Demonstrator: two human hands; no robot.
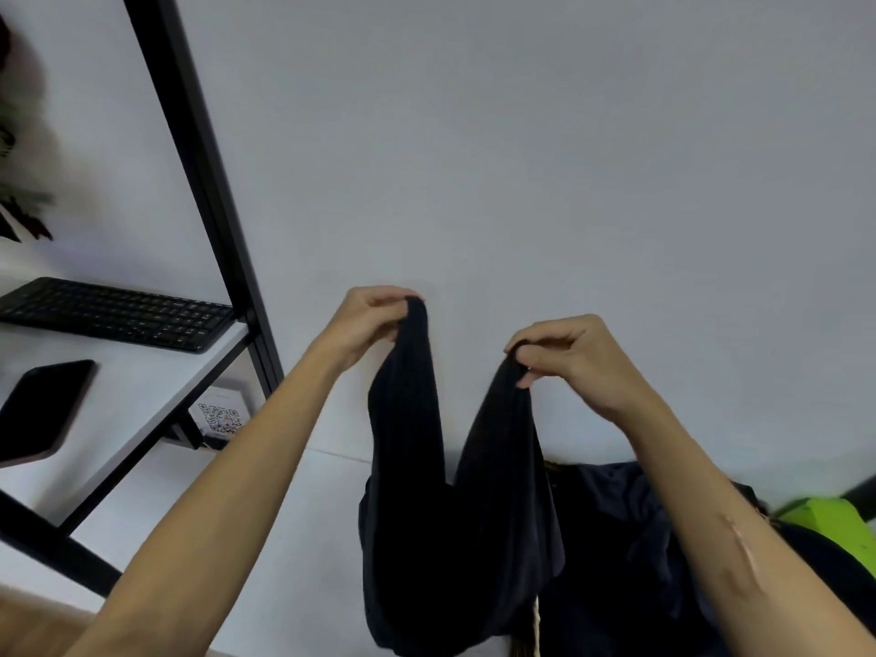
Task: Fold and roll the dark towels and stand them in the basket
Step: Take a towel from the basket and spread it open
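While the left hand (374,320) and right hand (564,358) each pinch an upper corner of one dark, soft cloth towel (455,514), it hangs below them, sagging between, long axis vertical. Both arms are raised forward at about equal reach; more dark towels (616,538) lie heaped on the white tabletop (284,538) below the right forearm.

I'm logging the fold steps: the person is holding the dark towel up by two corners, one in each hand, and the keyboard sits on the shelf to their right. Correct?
Not quite. The left hand and right hand each pinch a corner of the dark towel, but the head view shows the keyboard on the shelf to their left.
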